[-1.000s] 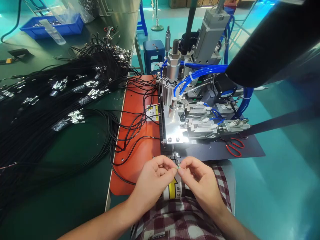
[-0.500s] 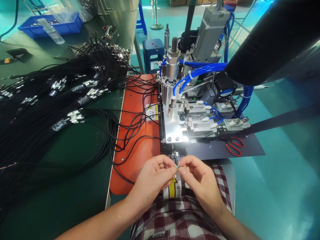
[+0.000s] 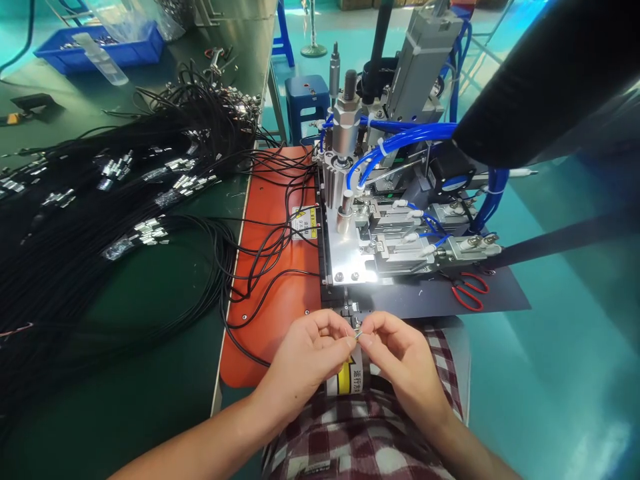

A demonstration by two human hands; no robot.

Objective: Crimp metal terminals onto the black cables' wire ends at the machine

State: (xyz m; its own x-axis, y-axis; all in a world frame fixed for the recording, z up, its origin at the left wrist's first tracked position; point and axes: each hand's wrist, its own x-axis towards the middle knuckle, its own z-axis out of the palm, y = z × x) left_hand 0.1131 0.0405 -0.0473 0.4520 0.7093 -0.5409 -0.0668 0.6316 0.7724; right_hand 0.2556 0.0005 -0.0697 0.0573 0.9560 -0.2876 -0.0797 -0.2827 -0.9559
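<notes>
Between my fingertips, just in front of the machine, are fine coloured wires [image 3: 359,335]. My left hand [image 3: 305,353] pinches them from the left, thumb against forefinger. On the other side my right hand [image 3: 400,350] holds them in a similar pinch, its other fingers curled. How many strands each hand has is too small to tell. A black cable [image 3: 250,352] runs over the orange plate and passes out of sight behind my left hand. Below the fingers lies a white and yellow label [image 3: 350,379] with printed characters, partly covered by my hands.
The metal machine [image 3: 345,253] with blue air hoses [image 3: 415,133] stands right ahead. Bundled black cables [image 3: 200,120] cover the green table at left, some trailing across the orange plate [image 3: 273,227]. Red-handled scissors [image 3: 471,292] lie at right. A blue tray [image 3: 145,50] sits far left.
Both hands stay almost in place. The fingertips have shifted slightly, and the wires between them lie at a different angle.
</notes>
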